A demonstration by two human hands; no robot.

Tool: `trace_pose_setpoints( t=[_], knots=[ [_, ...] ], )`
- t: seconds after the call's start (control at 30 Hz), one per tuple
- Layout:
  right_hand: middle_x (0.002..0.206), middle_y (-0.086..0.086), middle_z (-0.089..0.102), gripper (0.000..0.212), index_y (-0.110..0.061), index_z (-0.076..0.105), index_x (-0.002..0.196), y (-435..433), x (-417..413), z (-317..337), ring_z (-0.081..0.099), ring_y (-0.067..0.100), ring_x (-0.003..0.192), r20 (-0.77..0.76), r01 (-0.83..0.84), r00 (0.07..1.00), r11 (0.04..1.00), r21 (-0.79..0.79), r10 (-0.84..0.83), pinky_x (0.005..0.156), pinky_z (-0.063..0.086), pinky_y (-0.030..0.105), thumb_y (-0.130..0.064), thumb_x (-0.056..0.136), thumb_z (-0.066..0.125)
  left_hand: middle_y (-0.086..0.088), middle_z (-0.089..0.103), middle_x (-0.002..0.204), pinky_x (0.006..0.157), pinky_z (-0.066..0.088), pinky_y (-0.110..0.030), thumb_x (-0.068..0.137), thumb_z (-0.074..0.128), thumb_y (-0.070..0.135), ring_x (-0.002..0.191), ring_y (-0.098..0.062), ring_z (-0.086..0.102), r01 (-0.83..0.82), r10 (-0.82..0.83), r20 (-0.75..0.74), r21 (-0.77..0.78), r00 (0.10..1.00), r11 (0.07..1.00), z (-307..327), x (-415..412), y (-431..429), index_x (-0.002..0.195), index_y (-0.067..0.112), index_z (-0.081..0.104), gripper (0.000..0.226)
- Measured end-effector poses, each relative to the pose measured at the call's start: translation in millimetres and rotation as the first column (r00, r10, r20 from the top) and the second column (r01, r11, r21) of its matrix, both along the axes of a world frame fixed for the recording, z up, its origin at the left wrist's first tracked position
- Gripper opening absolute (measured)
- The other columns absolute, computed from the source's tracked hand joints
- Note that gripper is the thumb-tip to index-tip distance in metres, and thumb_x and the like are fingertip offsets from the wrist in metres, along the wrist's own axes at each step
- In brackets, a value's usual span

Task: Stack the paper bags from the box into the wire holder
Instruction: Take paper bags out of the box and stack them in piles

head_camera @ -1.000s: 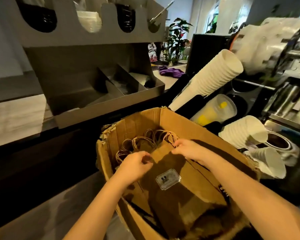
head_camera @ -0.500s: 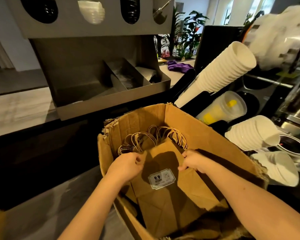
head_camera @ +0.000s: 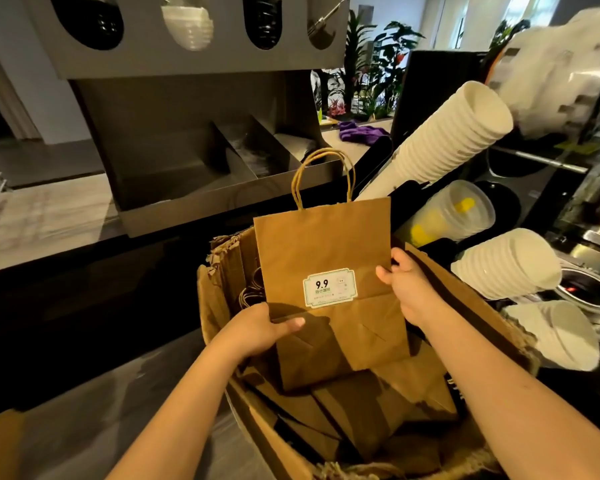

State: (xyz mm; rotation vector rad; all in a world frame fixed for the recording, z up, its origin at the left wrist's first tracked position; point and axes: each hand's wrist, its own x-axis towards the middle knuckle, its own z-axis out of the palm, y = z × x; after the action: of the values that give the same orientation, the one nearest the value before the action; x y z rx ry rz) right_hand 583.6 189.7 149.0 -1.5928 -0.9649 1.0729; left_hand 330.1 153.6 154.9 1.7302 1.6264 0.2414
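Bag: upright and lifted above the box, held flat toward the camera; half a second ago it lay low inside the box, leaning among the others.
Handle: its twisted loop now stands clear above the bag's top edge; earlier it was bunched with the other handles.
Label: white sticker reading 9.9, on the bag's front, between the two hands.
Left hand: fingers closed on the bag's lower left edge, thumb across the front; before, it gripped nearer the top.
Right hand: fingers pinched on the bag's right edge, higher than the left hand.
Box: open cardboard, torn rim, more flat bags still stacked inside beneath the lifted one.
Cups: white stacks lying on their sides, right of the box.
Organiser: grey metal bins behind the box.
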Motion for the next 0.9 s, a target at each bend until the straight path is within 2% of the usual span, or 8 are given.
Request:
trace_pose_setpoints(
  t=[0.1,0.27,0.37,0.4,0.47,0.53,0.67,0.9],
  knots=[
    [0.137,-0.001,0.046,0.054,-0.023,0.036,0.143,5,-4,-6,0.046,0.024,0.126,0.013,-0.029,0.999,0.998,-0.053,0.029,0.107,0.037,0.046,-0.009,0.095,0.053,0.003,0.064,0.098,0.083,0.055,-0.037,0.086,0.063,0.042,0.091,-0.019,0.063,-0.144,0.137,0.115,0.058,0.984,0.988,-1,-4,2,0.103,0.024,0.053,0.027],
    [0.138,0.001,0.047,0.046,-0.020,0.042,0.141,11,-10,-12,0.047,0.023,0.125,-0.026,-0.150,0.989,0.982,-0.116,0.148,0.106,0.038,0.040,-0.005,0.097,0.045,-0.001,0.065,0.109,0.093,0.050,-0.042,0.092,0.059,0.022,0.102,-0.020,0.060,-0.309,0.259,0.294,0.138,0.920,0.941,-1,-7,5,0.109,0.018,0.057,0.018],
    [0.137,0.008,0.050,0.042,-0.014,0.044,0.139,4,-13,-16,0.048,0.024,0.123,0.196,-0.209,0.945,0.944,-0.257,0.263,0.104,0.041,0.038,-0.007,0.098,0.042,-0.001,0.066,0.106,0.090,0.050,-0.043,0.094,0.051,0.013,0.099,-0.020,0.061,-0.345,0.264,0.339,0.206,0.903,0.916,2,-9,5,0.109,0.018,0.060,0.019],
    [0.136,0.011,0.050,0.041,-0.012,0.045,0.138,1,-13,-18,0.048,0.025,0.123,0.326,-0.207,0.891,0.923,-0.324,0.315,0.103,0.041,0.037,-0.009,0.097,0.043,0.000,0.067,0.102,0.088,0.051,-0.042,0.093,0.048,0.012,0.095,-0.020,0.061,-0.352,0.269,0.330,0.226,0.905,0.908,2,-10,5,0.107,0.019,0.060,0.019],
    [0.139,0.013,0.047,0.043,-0.008,0.041,0.139,-6,-8,-21,0.046,0.027,0.125,0.576,-0.182,0.669,0.856,-0.484,0.469,0.103,0.040,0.037,-0.017,0.097,0.046,0.000,0.066,0.097,0.081,0.052,-0.038,0.092,0.045,0.011,0.088,-0.020,0.061,-0.365,0.289,0.294,0.251,0.911,0.896,2,-10,7,0.104,0.020,0.061,0.022],
    [0.146,0.013,0.038,0.056,-0.009,0.029,0.145,-11,-3,-24,0.042,0.028,0.130,0.652,-0.139,0.484,0.787,-0.602,0.584,0.104,0.039,0.035,-0.024,0.096,0.050,-0.001,0.066,0.097,0.077,0.051,-0.035,0.091,0.043,0.012,0.087,-0.020,0.060,-0.376,0.312,0.258,0.261,0.915,0.889,2,-11,8,0.104,0.017,0.060,0.022],
    [0.154,0.012,0.025,0.075,-0.012,0.013,0.150,-15,3,-28,0.030,0.028,0.139,0.608,-0.137,0.475,0.735,-0.664,0.637,0.109,0.032,0.035,-0.029,0.092,0.057,-0.004,0.065,0.097,0.069,0.045,-0.031,0.092,0.042,0.010,0.085,-0.020,0.059,-0.391,0.326,0.250,0.284,0.912,0.876,3,-10,6,0.105,0.014,0.059,0.022],
    [0.137,0.009,0.048,0.057,-0.011,0.042,0.135,-9,2,-25,0.047,0.028,0.124,0.704,-0.031,0.450,0.798,-0.602,0.549,0.099,0.044,0.036,-0.038,0.088,0.061,-0.005,0.062,0.102,0.071,0.043,-0.030,0.095,0.042,0.010,0.085,-0.018,0.055,-0.399,0.344,0.222,0.292,0.912,0.869,5,-8,3,0.112,0.012,0.055,0.021]
  ],
)
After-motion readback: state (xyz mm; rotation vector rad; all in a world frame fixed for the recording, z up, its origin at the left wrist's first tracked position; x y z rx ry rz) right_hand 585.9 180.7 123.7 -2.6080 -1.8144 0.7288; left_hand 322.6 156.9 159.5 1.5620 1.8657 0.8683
